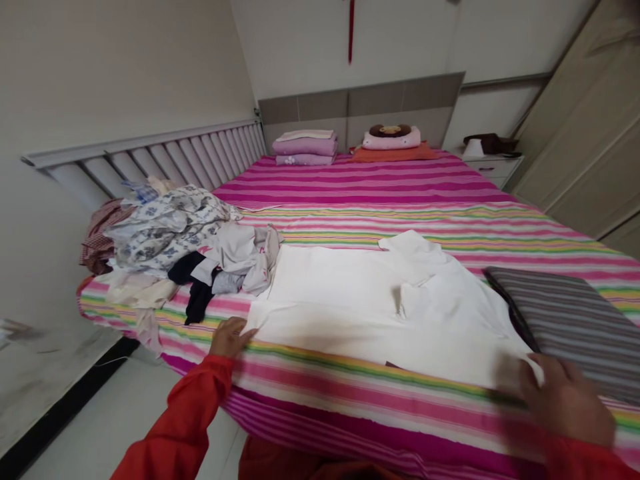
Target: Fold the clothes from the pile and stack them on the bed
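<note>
My sleeves (193, 407): red. Shirt (330, 287): plain white. Bed cover (350, 413): striped pink, magenta, yellow, green, white. Folded item (575, 320): grey, striped. Headboard (375, 107): grey-beige.

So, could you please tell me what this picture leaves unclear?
All in the head view:
- Right hand: blur hides whether its fingers grip the white shirt.
- Dark patch: mostly covered by the shirt.
- Clothes pile: upper garments hide lower ones.
- Red wall hanging: cut off by top edge.

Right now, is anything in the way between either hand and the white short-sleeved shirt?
Nothing visible: the left hand touches the shirt at one end, the right hand at the other. The flat grey-striped pad lies alongside.
</note>
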`<state>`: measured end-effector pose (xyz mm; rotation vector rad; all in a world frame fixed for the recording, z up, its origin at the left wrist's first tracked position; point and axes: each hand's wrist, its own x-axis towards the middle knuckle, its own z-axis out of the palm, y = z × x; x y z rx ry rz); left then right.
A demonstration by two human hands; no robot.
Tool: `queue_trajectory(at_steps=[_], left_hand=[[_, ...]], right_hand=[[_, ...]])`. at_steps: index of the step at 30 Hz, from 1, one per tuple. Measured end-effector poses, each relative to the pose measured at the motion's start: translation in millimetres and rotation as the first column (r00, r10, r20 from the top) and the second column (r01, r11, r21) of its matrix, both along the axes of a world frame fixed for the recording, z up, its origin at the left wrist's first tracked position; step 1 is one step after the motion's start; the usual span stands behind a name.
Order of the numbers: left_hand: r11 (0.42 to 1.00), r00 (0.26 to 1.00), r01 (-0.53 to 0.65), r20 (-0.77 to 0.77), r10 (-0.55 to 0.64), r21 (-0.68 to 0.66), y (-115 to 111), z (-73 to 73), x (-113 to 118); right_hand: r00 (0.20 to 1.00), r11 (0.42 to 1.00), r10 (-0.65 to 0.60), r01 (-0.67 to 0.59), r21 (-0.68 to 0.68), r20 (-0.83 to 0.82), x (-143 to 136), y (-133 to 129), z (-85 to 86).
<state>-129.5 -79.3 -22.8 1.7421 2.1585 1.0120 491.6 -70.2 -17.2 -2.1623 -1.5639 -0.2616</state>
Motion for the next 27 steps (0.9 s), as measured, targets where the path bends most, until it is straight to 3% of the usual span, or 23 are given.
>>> queue_trajectory(at_steps=[4, 7, 10, 13, 15, 18, 20, 25, 27], left_hand=[[0.954, 0.947, 0.299, -0.116, -0.3, -0.028, 14, 4.0, 26], [0.895, 0.852, 0.417, -0.273, -0.446, -0.161, 17, 8.0, 34], [0.923, 0.827, 0.318, -0.412, -0.382, -0.216, 14, 12.8, 21], [0.945, 0.808, 0.221, -0.498, -0.315, -0.239, 7, 15.6, 5], [0.925, 0.779, 0.284, -0.502, -0.376, -0.252, 1, 14.6, 2], [0.846, 0.704, 0.462, -0.47, -0.532, -0.266, -3, 9.7, 8], [0.827, 0.681, 0.478, -0.469, -0.562, -0.298, 0, 7.0, 9], [0.934, 0.753, 0.183, -0.567, -0.334, -0.308, 13, 13.5, -2], [0.943, 0.764, 0.188, -0.563, -0.316, -0.274, 15, 18.2, -2]], right_hand=[[0.934, 0.932, 0.352, -0.343, 0.117, -0.068, -44, 22, 2.1], [0.898, 0.919, 0.387, -0.357, 0.171, -0.209, -62, 45, -12.5], [0.898, 0.943, 0.31, -0.247, 0.224, -0.313, -71, 60, -30.6], [0.928, 0.954, 0.237, -0.166, 0.251, -0.287, -77, 65, -42.8], [0.955, 0.958, 0.193, -0.133, 0.254, -0.227, -80, 65, -46.7], [0.974, 0.959, 0.158, -0.112, 0.26, -0.162, -83, 64, -48.3], [0.978, 0.957, 0.153, -0.112, 0.267, -0.139, -84, 64, -48.0], [0.984, 0.955, 0.153, -0.123, 0.27, -0.093, -85, 64, -47.7], [0.985, 0.952, 0.153, -0.125, 0.281, -0.082, -84, 64, -48.7]])
